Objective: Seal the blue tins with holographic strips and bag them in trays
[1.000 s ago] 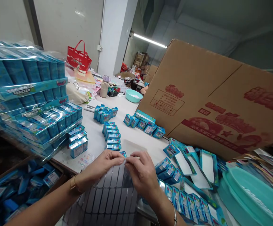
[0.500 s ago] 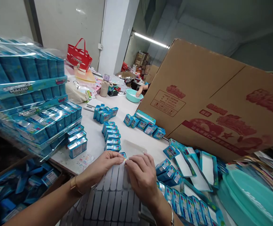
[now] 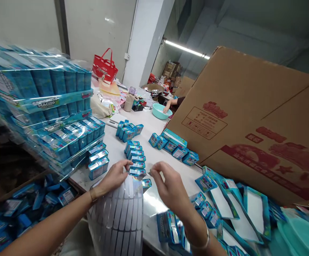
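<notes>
Parting in head view: your right hand (image 3: pixel 167 183) has drawn away from your left hand (image 3: pixel 116 176), to right of blue tin row (image 3: pixel 137 158). Right thumb and finger seem to pinch clear strip (image 3: pixel 144 175); one piece likely peeled free. Left grips top edge of label sheet (image 3: pixel 122 209), nearer you than row. Single tin (image 3: pixel 146 183), now less covered, sits just right of row's near end.

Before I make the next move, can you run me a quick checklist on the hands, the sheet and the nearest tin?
1. Left hand holding sheet: ok, near its top edge.
2. Right hand clear of sheet: ok, apart from it.
3. Right hand's load: cannot tell, too small.
4. Sheet flat: not ok, it bows.
5. Nearest tin uncovered: ok, visible between the hands.
6. Co-worker's hand clear: ok, at the far basin.
</notes>
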The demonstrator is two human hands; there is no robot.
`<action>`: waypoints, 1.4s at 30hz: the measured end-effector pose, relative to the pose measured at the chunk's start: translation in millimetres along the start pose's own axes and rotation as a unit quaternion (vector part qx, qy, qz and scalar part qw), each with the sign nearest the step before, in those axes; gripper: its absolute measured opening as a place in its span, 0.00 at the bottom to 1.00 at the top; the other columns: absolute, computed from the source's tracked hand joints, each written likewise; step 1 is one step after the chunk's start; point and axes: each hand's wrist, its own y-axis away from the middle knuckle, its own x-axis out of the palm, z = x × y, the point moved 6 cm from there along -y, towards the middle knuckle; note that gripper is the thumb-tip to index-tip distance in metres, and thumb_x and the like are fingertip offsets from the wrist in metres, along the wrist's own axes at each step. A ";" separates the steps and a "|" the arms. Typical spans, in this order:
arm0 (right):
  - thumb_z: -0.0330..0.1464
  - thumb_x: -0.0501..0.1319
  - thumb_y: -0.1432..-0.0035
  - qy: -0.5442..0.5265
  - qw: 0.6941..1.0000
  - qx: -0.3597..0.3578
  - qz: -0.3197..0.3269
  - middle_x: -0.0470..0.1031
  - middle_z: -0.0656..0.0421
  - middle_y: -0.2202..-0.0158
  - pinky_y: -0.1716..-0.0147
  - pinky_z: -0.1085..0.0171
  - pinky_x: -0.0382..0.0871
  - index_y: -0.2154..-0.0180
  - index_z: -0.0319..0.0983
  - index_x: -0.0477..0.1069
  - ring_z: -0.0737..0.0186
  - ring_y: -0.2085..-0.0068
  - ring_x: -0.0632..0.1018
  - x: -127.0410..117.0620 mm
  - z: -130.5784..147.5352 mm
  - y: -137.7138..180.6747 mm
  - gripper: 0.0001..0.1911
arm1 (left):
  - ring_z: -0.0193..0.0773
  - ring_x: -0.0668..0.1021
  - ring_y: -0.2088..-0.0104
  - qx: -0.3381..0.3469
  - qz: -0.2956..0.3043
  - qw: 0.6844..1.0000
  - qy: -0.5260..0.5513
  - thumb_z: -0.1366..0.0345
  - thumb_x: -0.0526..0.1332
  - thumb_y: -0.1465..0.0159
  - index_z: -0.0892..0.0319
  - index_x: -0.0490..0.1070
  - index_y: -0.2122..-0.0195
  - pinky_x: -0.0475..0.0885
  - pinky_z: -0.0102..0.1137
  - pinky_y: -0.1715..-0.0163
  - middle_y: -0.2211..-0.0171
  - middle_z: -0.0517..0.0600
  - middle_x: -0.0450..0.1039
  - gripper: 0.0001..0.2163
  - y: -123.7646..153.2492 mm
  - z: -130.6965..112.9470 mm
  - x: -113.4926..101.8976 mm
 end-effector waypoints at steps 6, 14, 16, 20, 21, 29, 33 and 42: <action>0.37 0.56 0.36 -0.151 0.979 0.116 0.070 0.70 0.63 0.74 0.72 0.66 0.60 0.70 0.39 0.67 0.66 0.72 0.69 31.0 -51.4 -64.4 0.11 | 0.37 0.71 0.78 -0.067 0.147 0.953 0.255 0.36 0.44 0.35 0.66 0.63 0.42 0.60 0.29 0.74 0.78 0.48 0.74 0.37 1.9 -13.6 9.7; 0.41 0.57 0.41 -0.190 0.965 0.165 0.068 0.72 0.61 0.75 0.71 0.66 0.65 0.71 0.39 0.68 0.65 0.72 0.72 72.3 -90.7 -104.3 0.13 | 0.33 0.66 0.81 -0.074 0.046 0.993 0.081 0.40 0.54 0.37 0.60 0.71 0.71 0.61 0.28 0.73 0.87 0.43 0.63 0.25 -48.5 -19.8 -12.5; 0.42 0.58 0.42 -0.162 0.969 0.179 0.054 0.72 0.61 0.76 0.72 0.66 0.64 0.72 0.39 0.68 0.64 0.72 0.72 81.1 -102.0 -114.5 0.13 | 0.33 0.67 0.81 -0.077 0.008 0.997 -0.002 0.43 0.50 0.36 0.59 0.69 0.73 0.62 0.28 0.73 0.86 0.42 0.62 0.24 -66.6 -11.9 -24.9; 0.38 0.59 0.43 -0.074 0.972 0.222 0.011 0.73 0.60 0.75 0.69 0.65 0.63 0.75 0.40 0.69 0.62 0.70 0.73 106.4 -128.8 -135.5 0.12 | 0.36 0.70 0.79 -0.102 -0.002 0.986 -0.130 0.50 0.55 0.36 0.59 0.70 0.76 0.62 0.30 0.73 0.85 0.45 0.65 0.19 -111.9 3.7 -47.7; 0.37 0.59 0.43 -0.053 0.970 0.236 0.002 0.74 0.59 0.74 0.68 0.64 0.63 0.75 0.40 0.69 0.60 0.69 0.73 114.0 -135.3 -139.5 0.11 | 0.37 0.72 0.78 -0.112 0.000 0.979 -0.168 0.52 0.58 0.36 0.59 0.71 0.77 0.62 0.30 0.73 0.85 0.46 0.66 0.18 -123.4 7.1 -52.5; 0.34 0.59 0.40 0.042 0.956 0.290 -0.022 0.73 0.49 0.55 0.53 0.58 0.65 0.70 0.38 0.74 0.49 0.49 0.71 161.2 -170.0 -148.6 0.09 | 0.39 0.79 0.61 -0.183 0.047 0.919 -0.347 0.55 0.61 0.32 0.62 0.74 0.61 0.75 0.40 0.56 0.62 0.50 0.77 0.13 -167.8 30.8 -58.4; 0.37 0.62 0.37 0.053 0.948 0.314 -0.008 0.73 0.53 0.54 0.50 0.54 0.67 0.66 0.37 0.73 0.55 0.50 0.73 174.4 -182.4 -147.2 0.10 | 0.41 0.79 0.57 -0.198 0.055 0.905 -0.371 0.56 0.61 0.32 0.62 0.74 0.57 0.75 0.42 0.54 0.57 0.52 0.77 0.13 -169.8 40.2 -57.1; 0.41 0.61 0.34 0.035 0.937 0.347 0.018 0.76 0.56 0.58 0.55 0.56 0.73 0.60 0.37 0.73 0.60 0.58 0.77 193.1 -196.1 -142.8 0.13 | 0.42 0.79 0.55 -0.202 0.067 0.904 -0.371 0.57 0.61 0.32 0.62 0.73 0.53 0.76 0.42 0.54 0.54 0.53 0.76 0.14 -174.2 60.3 -50.4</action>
